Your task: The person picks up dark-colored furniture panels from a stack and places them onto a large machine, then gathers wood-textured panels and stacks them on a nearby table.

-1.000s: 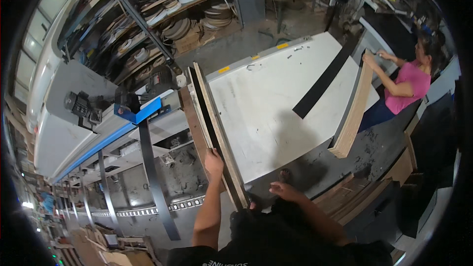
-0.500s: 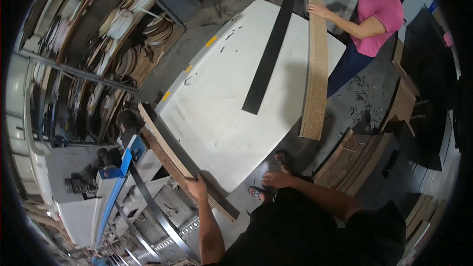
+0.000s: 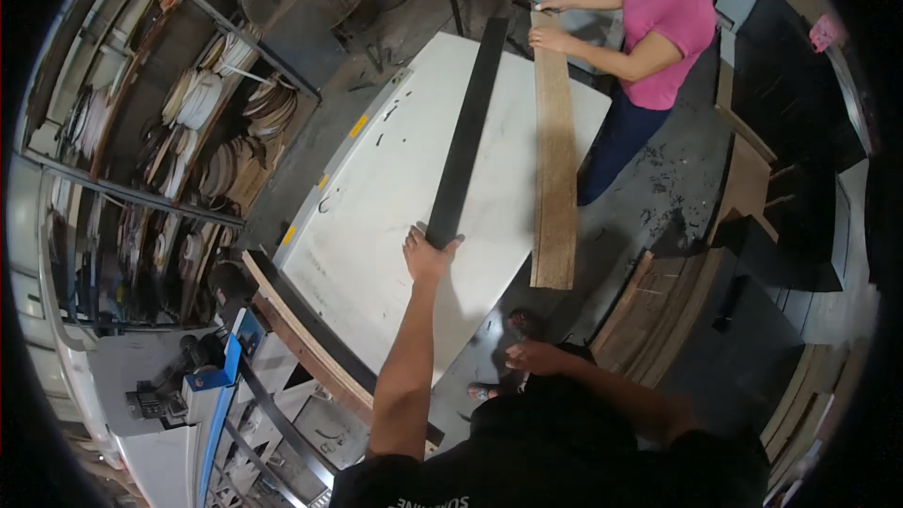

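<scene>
A long narrow black board [image 3: 467, 136] lies on the white tabletop [image 3: 367, 216]. My left hand [image 3: 428, 249] is at its near end, thumb on one side and fingers on the other, gripping across its width. Close to my body, my right hand [image 3: 531, 357] hangs beside the table's near corner with its fingers curled and nothing visible in them. Along the table's left edge rest narrow stacked boards [image 3: 301, 331], apart from my hands. To the right of the black board, a co-worker's hands hold the far end of a wood-coloured stack of strips [image 3: 555, 160].
The co-worker in a pink shirt [image 3: 666, 28] stands at the table's far right. A machine with a blue rail [image 3: 221, 404] is at lower left. Shelves with coiled edging rolls [image 3: 198, 99] line the left. Stacked panels [image 3: 673, 320] stand to my right; scraps litter the floor.
My left hand has left the stacked boards at the table's left edge and reached forward to the black board's near end. My right hand stays near my body. The view has shifted.
</scene>
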Motion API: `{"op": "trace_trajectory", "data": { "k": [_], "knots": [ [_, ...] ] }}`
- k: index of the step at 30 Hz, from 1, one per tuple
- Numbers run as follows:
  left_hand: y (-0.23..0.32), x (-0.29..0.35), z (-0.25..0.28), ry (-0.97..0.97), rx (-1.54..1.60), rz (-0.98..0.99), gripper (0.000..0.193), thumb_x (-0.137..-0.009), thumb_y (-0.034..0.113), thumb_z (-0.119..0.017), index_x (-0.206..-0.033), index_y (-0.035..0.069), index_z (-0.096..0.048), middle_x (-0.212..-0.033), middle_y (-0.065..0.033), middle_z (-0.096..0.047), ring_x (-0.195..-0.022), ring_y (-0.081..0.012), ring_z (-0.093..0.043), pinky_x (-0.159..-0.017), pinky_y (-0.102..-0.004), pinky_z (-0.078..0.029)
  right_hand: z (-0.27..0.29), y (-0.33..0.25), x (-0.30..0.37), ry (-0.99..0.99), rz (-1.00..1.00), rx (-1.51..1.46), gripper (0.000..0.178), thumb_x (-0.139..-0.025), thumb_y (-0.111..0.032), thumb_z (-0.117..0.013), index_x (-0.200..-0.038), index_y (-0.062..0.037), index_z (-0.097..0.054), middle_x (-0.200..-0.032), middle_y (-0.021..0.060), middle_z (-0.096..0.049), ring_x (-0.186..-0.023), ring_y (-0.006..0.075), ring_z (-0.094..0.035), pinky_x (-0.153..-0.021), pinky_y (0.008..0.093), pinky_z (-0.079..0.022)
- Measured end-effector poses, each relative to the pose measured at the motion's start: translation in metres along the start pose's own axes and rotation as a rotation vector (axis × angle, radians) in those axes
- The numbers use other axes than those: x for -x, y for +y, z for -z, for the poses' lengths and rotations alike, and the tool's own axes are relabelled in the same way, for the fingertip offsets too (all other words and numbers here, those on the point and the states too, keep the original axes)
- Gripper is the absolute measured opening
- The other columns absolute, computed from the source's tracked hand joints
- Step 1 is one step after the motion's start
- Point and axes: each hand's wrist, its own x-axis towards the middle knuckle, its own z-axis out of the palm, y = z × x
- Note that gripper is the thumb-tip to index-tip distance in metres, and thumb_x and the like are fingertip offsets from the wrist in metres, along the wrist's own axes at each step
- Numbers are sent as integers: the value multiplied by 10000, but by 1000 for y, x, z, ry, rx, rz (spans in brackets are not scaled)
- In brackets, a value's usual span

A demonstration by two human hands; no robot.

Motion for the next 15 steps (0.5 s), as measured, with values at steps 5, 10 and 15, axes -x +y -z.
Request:
{"op": "trace_trajectory", "data": {
  "k": [5, 10, 15],
  "knots": [
    [13, -4, -4, -221, -93, 50, 1185, -684, 506, -913, -1564, -26, -326, -1450, -260, -520, -1369, -405, -485, -1177, -477, -390, 22, -26, 3, 69, 107, -40, 657, -1062, -518, -572, -1433, 23, -534, -1359, 189, -658, -1187, 271, -677, -1063, 376, -497],
    [15, 74, 28, -119, -48, -14, 1158, -642, 401, -936, -1537, -50, -357, -1322, -280, -568, -1275, -445, -526, -1105, -491, -437, 10, 25, -66, 293, 229, -571, 628, -1057, -396, -645, -1489, 15, -447, -1340, 178, -665, -1190, 224, -663, -1040, 358, -511],
    [-47, 224, 112, -103, 79, 45, 1187, -601, 326, -911, -1558, -54, -322, -1288, -291, -553, -1236, -480, -520, -1061, -524, -451, 58, -74, -97, 282, -9, -1051, 818, -975, -499, -727, -1511, 27, -402, -1416, 180, -582, -1274, 257, -587, -1051, 386, -494]
  ]
}}
